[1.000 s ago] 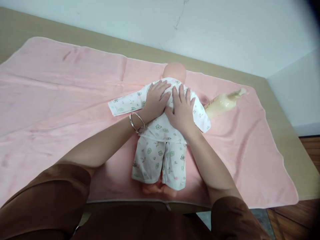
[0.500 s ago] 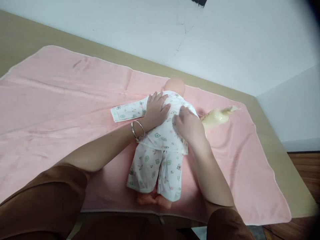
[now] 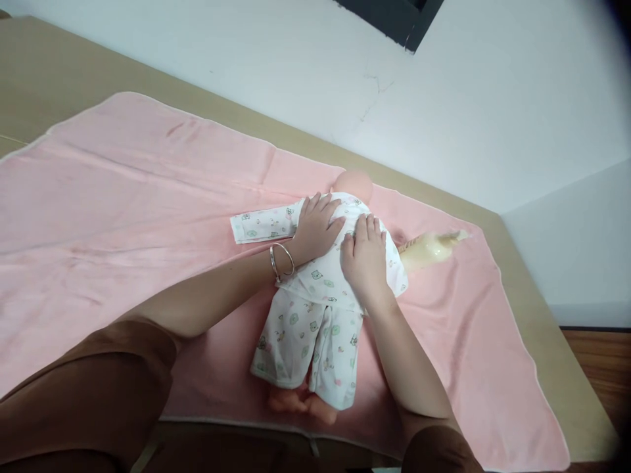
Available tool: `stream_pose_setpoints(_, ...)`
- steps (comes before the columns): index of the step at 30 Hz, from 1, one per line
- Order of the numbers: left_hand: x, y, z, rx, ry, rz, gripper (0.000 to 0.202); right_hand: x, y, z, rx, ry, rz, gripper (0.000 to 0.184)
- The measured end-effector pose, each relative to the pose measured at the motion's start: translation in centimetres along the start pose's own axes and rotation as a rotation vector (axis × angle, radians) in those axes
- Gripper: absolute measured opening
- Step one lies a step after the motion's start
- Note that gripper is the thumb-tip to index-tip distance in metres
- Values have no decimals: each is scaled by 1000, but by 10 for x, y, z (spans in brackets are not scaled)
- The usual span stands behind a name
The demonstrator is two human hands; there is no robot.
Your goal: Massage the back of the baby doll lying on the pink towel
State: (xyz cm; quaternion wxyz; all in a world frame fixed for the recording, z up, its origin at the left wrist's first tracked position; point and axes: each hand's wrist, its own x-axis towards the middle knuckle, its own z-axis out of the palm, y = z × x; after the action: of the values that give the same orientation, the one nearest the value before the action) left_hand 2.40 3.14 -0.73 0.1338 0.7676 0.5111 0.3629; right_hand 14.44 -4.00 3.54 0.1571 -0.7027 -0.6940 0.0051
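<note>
A baby doll (image 3: 352,186) lies stretched out, its bald head away from me and its bare feet (image 3: 305,402) towards me. It wears a white printed top (image 3: 323,282) and matching trousers (image 3: 290,335). My left hand (image 3: 318,228) rests flat on the upper left of the top, fingers outstretched. Beside it, my right hand (image 3: 365,257) lies on the right half of the top with its fingers extended. The doll's left-side sleeve (image 3: 263,225) points out sideways. Right of the doll lies a pale yellow bottle-like thing (image 3: 431,248), its kind unclear.
A pink blanket (image 3: 162,177) with some creases is spread under the doll. It covers much of a wooden table (image 3: 64,66), which stands against a white wall (image 3: 246,72). Dark brown wood (image 3: 591,368) shows beyond the table's right edge.
My right hand's fingers, curled on the top before, are now stretched out flat. The top's right side has spread outward. My left hand stays in place; the view has shifted slightly.
</note>
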Motion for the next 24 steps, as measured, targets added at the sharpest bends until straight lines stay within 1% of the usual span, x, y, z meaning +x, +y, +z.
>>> stream_pose_setpoints(7, 0, 0, 2, 5, 13, -4, 45, -1, 1, 5, -18, 11, -3, 59)
stream_pose_setpoints(15, -1, 3, -3, -15, -18, -20, 46, -1, -1, 5, -54, -4, -28, 59)
stream_pose_setpoints(24, 1, 2, -2, 6, -20, -15, 45, 0, 0, 8, -34, 16, -36, 58)
